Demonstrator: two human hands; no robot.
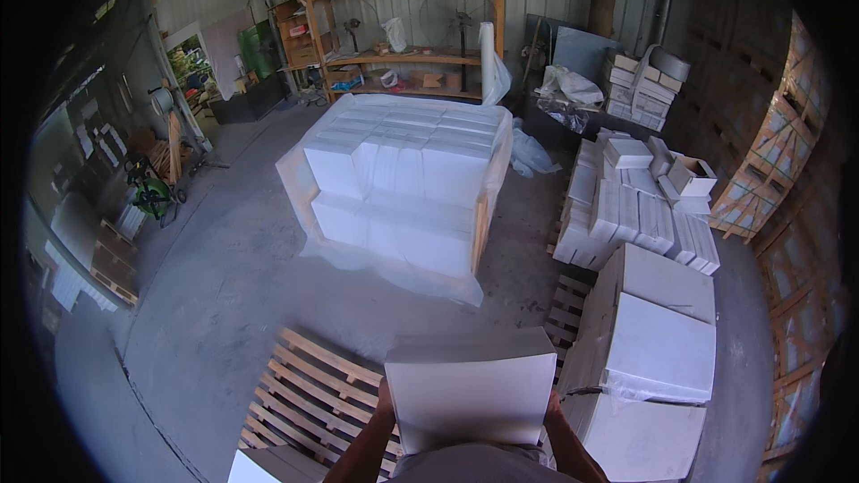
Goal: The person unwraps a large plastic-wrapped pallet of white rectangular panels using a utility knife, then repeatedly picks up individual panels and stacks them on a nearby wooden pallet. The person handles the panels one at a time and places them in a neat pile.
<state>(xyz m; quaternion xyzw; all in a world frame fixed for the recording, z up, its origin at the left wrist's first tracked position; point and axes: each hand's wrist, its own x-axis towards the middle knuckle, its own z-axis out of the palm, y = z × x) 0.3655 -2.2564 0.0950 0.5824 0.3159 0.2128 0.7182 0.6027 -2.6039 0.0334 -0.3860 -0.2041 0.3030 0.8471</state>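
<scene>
Close to my body I hold a large white box between both hands. My left hand grips its left side and my right hand its right side; most of the fingers are hidden behind the box edges. A slatted wooden pallet lies on the floor to the left of the box, with part of another white box at its near end. Ahead stands a crate with wooden side panels and clear plastic sheeting, stacked with white boxes.
Large white cartons stand stacked to my right, with smaller boxes piled behind them. Tall strapped wooden crates line the right wall. Loose plastic film lies beside the filled crate. A wooden shelf spans the back wall.
</scene>
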